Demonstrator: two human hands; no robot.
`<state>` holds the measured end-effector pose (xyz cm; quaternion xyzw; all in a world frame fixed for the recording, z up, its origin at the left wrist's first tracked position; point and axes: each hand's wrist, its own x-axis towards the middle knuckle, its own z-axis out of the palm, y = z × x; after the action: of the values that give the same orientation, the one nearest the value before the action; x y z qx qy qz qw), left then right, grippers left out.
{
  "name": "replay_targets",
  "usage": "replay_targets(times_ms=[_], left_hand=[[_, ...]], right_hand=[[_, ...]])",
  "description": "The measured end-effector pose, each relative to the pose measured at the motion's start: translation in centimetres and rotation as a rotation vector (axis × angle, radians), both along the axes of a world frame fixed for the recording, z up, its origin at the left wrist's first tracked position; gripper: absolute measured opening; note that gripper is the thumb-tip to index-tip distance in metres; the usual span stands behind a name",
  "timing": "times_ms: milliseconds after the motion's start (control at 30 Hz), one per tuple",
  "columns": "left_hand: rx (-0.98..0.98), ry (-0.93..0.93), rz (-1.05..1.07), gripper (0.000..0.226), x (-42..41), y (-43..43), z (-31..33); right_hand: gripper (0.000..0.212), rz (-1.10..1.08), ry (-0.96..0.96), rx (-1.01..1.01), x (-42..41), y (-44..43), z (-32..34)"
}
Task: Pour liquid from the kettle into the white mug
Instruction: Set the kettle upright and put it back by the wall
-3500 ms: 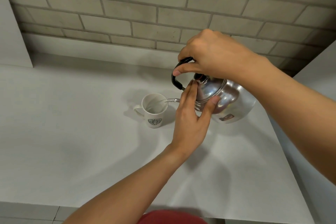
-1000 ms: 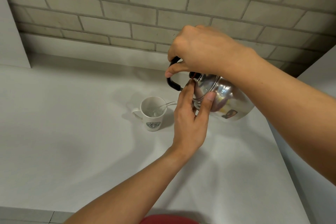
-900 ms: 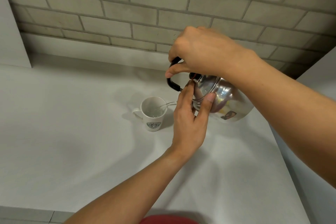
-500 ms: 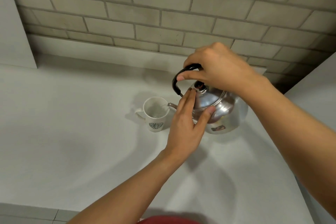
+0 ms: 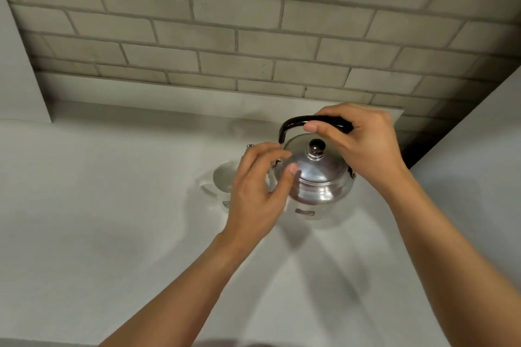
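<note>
Beside the white mug, the steel kettle stands upright on the counter, spout toward the mug. The right hand grips its black handle; the left hand, fingers loosely curled, touches the lid.

You see a pale grey counter running back to a brick wall, with plain white panels flanking both sides.
</note>
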<state>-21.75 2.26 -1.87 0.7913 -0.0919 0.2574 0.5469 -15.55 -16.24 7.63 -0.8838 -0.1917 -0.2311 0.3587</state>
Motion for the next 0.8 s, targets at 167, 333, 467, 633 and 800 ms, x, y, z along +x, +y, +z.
replay_targets(times_ms=[167,333,467,633,800], left_hand=[[0.051,0.056,-0.023,0.041,2.3,0.0,2.1],[0.224,0.070,-0.158,0.038,4.6,0.1,3.0],[0.296,0.041,-0.155,0.031,6.6,-0.1,3.4],[0.326,0.050,-0.132,0.030,10.8,0.1,3.4],[0.381,0.034,-0.110,0.027,16.2,0.5,2.7]], right_hand=[[0.024,0.011,0.046,0.099,-0.4,-1.0,-2.2],[0.025,0.056,0.045,0.140,0.4,-2.0,-3.9],[0.026,0.042,0.115,0.152,2.2,-2.7,-4.0],[0.037,0.011,0.177,0.026,6.3,-4.1,-4.6],[0.047,-0.098,0.193,-0.209,10.4,-4.6,-6.2]])
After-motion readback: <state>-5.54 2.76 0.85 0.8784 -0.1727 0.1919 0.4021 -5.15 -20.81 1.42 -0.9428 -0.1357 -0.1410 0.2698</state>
